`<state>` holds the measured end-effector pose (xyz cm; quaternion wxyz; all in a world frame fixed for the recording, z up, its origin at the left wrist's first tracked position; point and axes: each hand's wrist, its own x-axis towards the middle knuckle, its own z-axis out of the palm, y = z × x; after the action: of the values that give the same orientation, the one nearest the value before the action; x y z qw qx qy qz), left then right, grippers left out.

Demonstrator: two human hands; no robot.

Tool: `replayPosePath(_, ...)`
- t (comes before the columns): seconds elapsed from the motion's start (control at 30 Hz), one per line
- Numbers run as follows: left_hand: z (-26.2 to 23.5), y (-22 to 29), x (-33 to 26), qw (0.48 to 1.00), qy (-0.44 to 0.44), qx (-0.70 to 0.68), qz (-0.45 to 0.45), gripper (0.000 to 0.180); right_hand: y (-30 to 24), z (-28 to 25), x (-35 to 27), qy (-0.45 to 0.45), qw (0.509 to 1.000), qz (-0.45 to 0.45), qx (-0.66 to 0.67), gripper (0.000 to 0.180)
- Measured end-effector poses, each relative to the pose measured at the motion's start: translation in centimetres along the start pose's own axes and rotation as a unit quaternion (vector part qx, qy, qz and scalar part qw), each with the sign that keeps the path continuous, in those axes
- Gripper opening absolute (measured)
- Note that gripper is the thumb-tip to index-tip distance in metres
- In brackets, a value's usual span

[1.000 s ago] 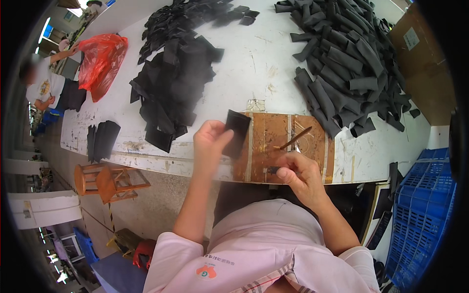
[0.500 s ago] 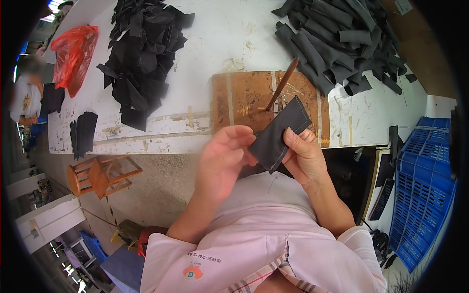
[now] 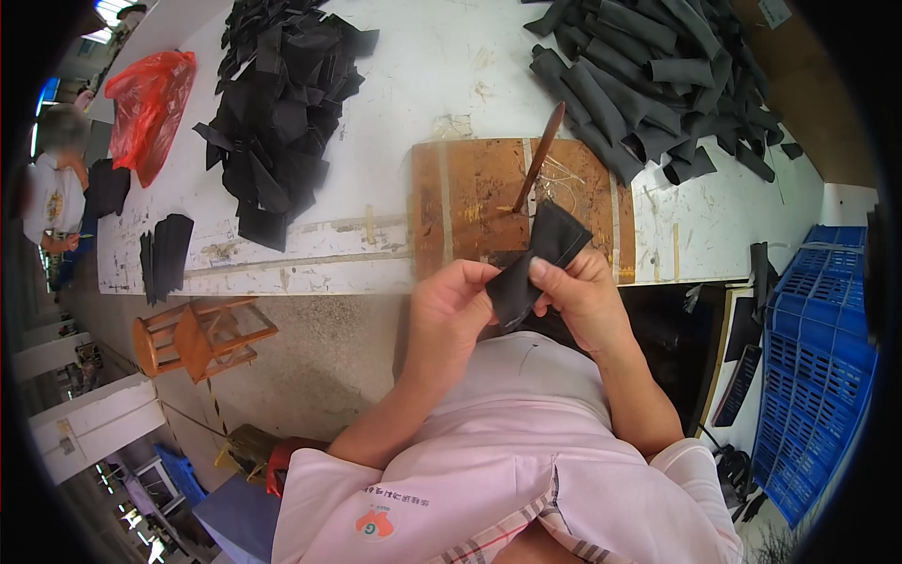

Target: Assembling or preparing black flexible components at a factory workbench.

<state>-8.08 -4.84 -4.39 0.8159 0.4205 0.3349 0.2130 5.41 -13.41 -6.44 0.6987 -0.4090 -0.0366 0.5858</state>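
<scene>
A small black stitched fabric sleeve [image 3: 554,235] is held in front of my chest, over the table's front edge. My left hand [image 3: 456,305] pinches its lower left end between thumb and fingers. Across its middle presses the thumb of my right hand [image 3: 581,287], with the fingers curled behind. The piece looks bent between the two hands. Just beyond it, a brown pointed rod [image 3: 542,155] leans up from a worn brown board [image 3: 470,188] taped to the white table.
Flat black fabric pieces [image 3: 272,122] are heaped at the left; rolled black tubes [image 3: 648,75] pile up at the far right. A red plastic bag [image 3: 155,117], wooden stool [image 3: 202,338] and blue crate [image 3: 813,348] stand around. Another person [image 3: 56,188] is at the far left.
My left hand has come in from beside the fabric sleeve and now pinches its lower end. The sleeve has gone from flat to bent, and my right hand still grips it.
</scene>
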Motion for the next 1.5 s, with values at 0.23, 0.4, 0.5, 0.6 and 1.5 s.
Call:
replayPosePath(0.23,1.0,-0.1,0.3,0.938,0.075,0.287,0.177,0.007,-1.0,2.0,-1.3,0.087,0.742,-0.319,-0.583,0.024)
replayPosePath(0.4,1.6,0.2,0.4,0.848,0.103,0.425,0.3,0.012,-0.2,2.8,-0.7,0.011,0.726,-0.391,-0.565,0.017)
replayPosePath(0.5,1.1,-0.5,0.8,0.779,0.154,0.478,0.374,0.01,0.2,3.4,0.0,0.009,0.63,-0.43,-0.646,0.016)
replayPosePath(0.6,0.9,-0.3,1.2,0.951,0.17,0.175,0.187,0.01,1.0,3.2,0.9,0.037,0.61,-0.446,-0.654,0.018)
replayPosePath(1.5,3.2,5.5,-0.7,0.984,-0.179,-0.024,0.006,0.035,-2.0,2.6,-0.2,-0.143,0.982,-0.124,-0.017,0.013)
